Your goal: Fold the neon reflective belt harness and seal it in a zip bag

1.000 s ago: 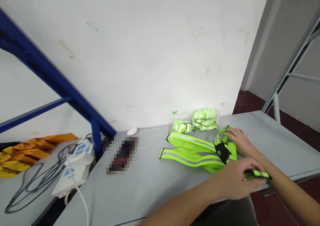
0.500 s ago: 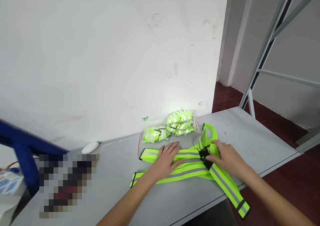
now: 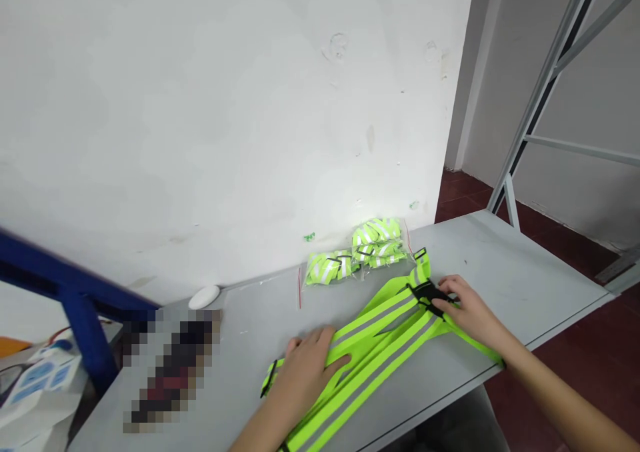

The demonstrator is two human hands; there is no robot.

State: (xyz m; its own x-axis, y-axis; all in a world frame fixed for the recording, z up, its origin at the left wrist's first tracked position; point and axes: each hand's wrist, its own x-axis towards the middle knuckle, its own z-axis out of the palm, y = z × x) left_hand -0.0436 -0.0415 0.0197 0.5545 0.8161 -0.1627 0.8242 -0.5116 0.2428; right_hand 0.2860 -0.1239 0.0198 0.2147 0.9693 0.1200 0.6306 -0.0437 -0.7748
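Note:
A neon-yellow reflective strap vest (image 3: 380,335) with grey stripes lies stretched diagonally across the grey table (image 3: 520,279). My left hand (image 3: 305,372) lies on its lower left end, fingers curled over the straps and pressing them down. My right hand (image 3: 467,309) rests at the upper right end, fingertips touching the black plastic buckle (image 3: 427,295). Both forearms reach in from the bottom of the view.
Two clear bags of folded neon straps (image 3: 357,255) lie against the white wall. A white oval object (image 3: 204,297) and a pixelated dark item (image 3: 170,365) sit to the left. A blue frame (image 3: 80,312) and a white power strip (image 3: 37,379) stand far left; a grey rack (image 3: 540,105) rises at right.
The vest has been pulled out into a straighter diagonal. My left hand slid down toward me along the straps, and my right hand shifted slightly right with the buckle.

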